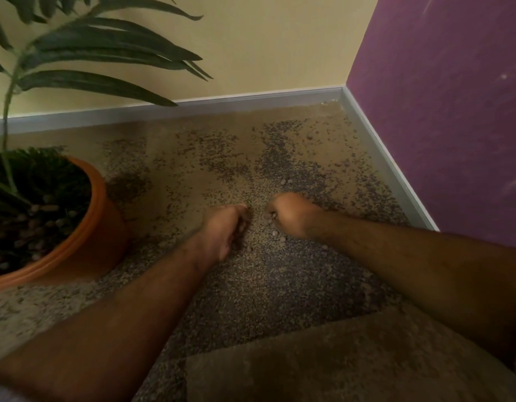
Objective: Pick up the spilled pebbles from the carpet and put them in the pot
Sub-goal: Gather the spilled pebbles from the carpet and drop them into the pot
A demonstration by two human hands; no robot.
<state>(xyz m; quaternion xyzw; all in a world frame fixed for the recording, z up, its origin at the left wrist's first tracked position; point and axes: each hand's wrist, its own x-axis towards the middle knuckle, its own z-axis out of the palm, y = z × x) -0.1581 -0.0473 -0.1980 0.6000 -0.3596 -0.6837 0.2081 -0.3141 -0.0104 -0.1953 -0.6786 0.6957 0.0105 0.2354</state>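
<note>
Cream wall meets purple wall above grey skirting (dim light)

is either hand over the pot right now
No, both the left hand and right hand are down on the carpet, to the right of the orange pot.

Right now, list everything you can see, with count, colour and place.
pot: one, orange, left, on the carpet.
plant: one, green fronds, growing from the pot.
pebbles: several, pale pinkish, loose between the hands; more inside the pot.
carpet: one, speckled beige-grey, floor.
skirting: grey, along both walls.
walls: yellow behind, purple right.
left hand: cupped, on the carpet.
right hand: fisted, pebbles showing at the fingers.
</note>
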